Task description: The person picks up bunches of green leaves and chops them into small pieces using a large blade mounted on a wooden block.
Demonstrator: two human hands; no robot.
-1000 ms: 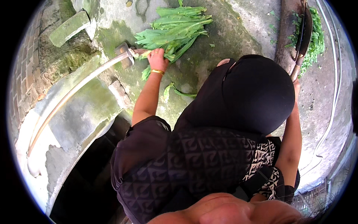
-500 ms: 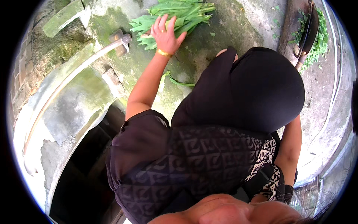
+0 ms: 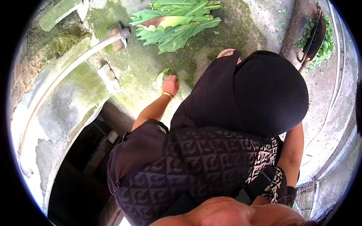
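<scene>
My left hand [image 3: 171,85], a yellow bangle on its wrist, is low over the mossy concrete with its fingers curled closed. A pale green leaf [image 3: 162,76] shows right beside the fingers and seems to be gripped by them. Farther ahead lies a pile of long green leaves [image 3: 181,28], one with a brown withered patch. My right forearm [image 3: 293,150] passes behind my bent knee, which hides the right hand.
To the left, a long-handled hoe-like tool [image 3: 75,71] leans across a concrete ledge above a dark opening [image 3: 83,165]. At the right, a broad dark blade [image 3: 316,37] with a handle rests by a log [image 3: 296,26] and chopped greens [image 3: 327,47]. Pale hoses run beyond.
My left hand has left the leaf pile and drawn back toward me, its spread fingers now closed by the loose leaf. The withered leaf on the pile is now uncovered.
</scene>
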